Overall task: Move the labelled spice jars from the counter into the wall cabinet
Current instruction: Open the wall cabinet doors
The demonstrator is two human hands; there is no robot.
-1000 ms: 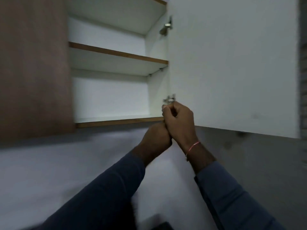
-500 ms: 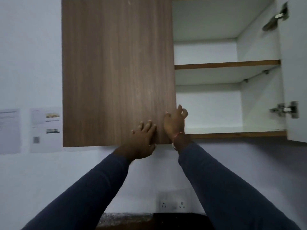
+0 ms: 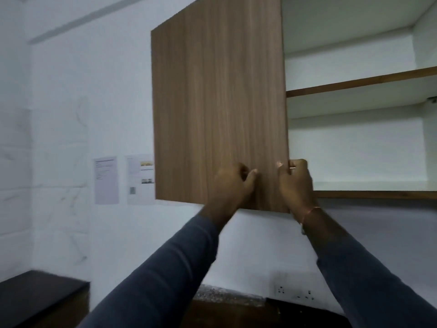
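Two hands up at the wall cabinet (image 3: 359, 147), apart, both low on its left door (image 3: 217, 102). The right hand (image 3: 295, 183) is clamped on the door's free right edge, fingers wrapped behind it and thumb on the front face. The left hand (image 3: 233, 183) is just beside it on the wood-grain face, fingers curled in, thumb tip touching the panel, nothing in its grasp. The door's free edge sits lower in view than the cabinet's bottom board (image 3: 373, 194), so it reads as swung partly out. The right half is open, with a white interior and a middle shelf (image 3: 359, 84). Thin band (image 3: 312, 210) on the right wrist, dark blue sleeves. Spice jars: can't tell where from this view. Only a strip of speckled counter (image 3: 227, 297) shows at the bottom, with a wall socket (image 3: 295, 293) above it. Two paper sheets (image 3: 106, 179) are stuck on the wall left of the door.
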